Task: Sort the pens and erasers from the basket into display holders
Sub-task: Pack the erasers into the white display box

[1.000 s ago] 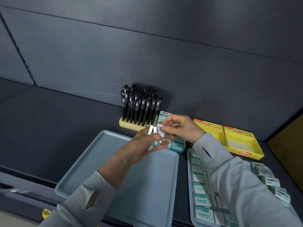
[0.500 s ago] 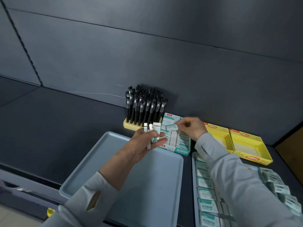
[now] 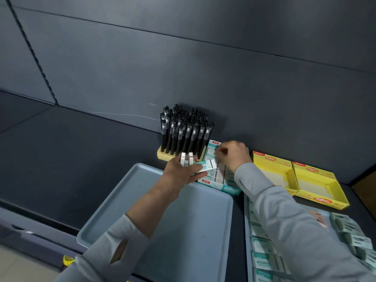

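Dark shelf (image 3: 81,159): left hand (image 3: 180,173) clutches three erasers (image 3: 204,165), right hand (image 3: 234,154) (fingers' grip unclear) over box (image 3: 225,186).

Open left, crowded centre right
Bare bench (image 3: 71,159) fills the left of the frame. Pens (image 3: 186,131) stand at the eraser box's (image 3: 227,189) upper left and yellow boxes (image 3: 284,174) flank its right. The left hand (image 3: 181,173), holding erasers (image 3: 203,166), and the right hand (image 3: 234,154) cover it.

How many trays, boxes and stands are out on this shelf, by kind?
Grey trays: 2
Yellow boxes: 2
Teal eraser box: 1
Pen stand: 1
Total: 6
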